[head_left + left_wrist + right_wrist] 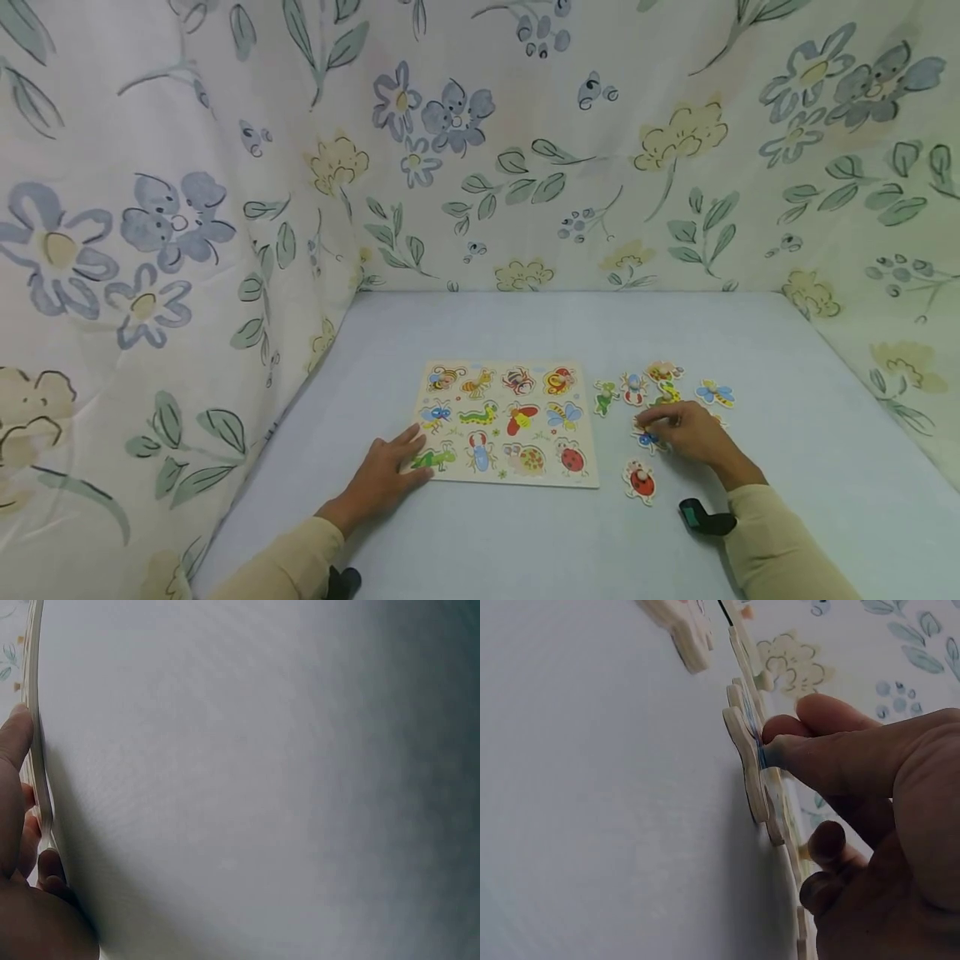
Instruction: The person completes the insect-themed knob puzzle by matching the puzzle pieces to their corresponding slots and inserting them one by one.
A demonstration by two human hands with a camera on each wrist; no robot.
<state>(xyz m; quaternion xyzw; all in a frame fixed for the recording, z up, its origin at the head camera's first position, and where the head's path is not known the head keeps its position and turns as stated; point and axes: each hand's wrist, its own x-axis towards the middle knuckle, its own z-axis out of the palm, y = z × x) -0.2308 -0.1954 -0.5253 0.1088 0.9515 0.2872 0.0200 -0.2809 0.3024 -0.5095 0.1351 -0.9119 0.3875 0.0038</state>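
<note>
A wooden insect puzzle board [542,440] lies flat on the table with pictures of bugs in rows. My left hand [382,475] rests at its lower left corner, fingers extended over the edge beside the green grasshopper picture. To the right of the board, my right hand [693,433] pinches a blue insect puzzle piece [647,442] between thumb and forefinger. In the right wrist view the wooden edge of that piece [744,761] shows beneath the fingertips, and the other fingers are curled. A red ladybug piece [641,481] lies just nearer to me.
Several loose pieces lie beyond my right hand, among them a green one [606,397], a red and blue beetle [633,387] and a blue-winged bee [715,392]. Flowered curtains [525,167] stand around the white table [480,325].
</note>
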